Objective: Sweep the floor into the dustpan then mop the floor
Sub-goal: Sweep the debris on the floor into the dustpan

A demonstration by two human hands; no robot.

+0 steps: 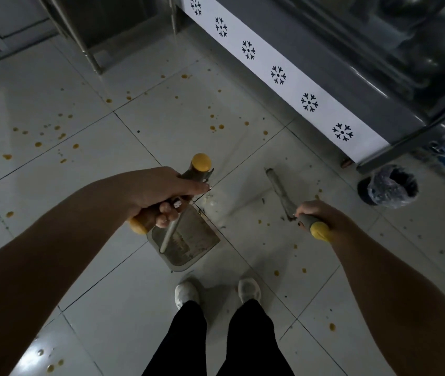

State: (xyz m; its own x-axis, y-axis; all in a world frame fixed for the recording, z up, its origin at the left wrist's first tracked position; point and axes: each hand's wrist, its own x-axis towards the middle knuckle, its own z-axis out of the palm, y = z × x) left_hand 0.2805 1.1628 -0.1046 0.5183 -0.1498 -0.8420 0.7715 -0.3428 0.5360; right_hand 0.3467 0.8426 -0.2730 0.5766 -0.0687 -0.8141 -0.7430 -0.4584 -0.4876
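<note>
My left hand [158,196] grips the grey and yellow handle of the long-handled dustpan [188,245], whose grey pan rests on the white tiled floor [107,294] just ahead of my feet. My right hand [316,213] grips the yellow-tipped handle of the broom [279,189]. Its grey head lies on the tiles to the right of the pan, a short gap away. A few pale crumbs [210,198] sit near the pan's mouth. Orange-brown drops [215,127] are spattered over many tiles.
A chest freezer [292,74] with a white snowflake strip runs along the upper right. A small black bin [388,185] lined with clear plastic stands by its corner. Metal table legs [91,55] stand at the upper left. My white shoes [215,291] are below the pan.
</note>
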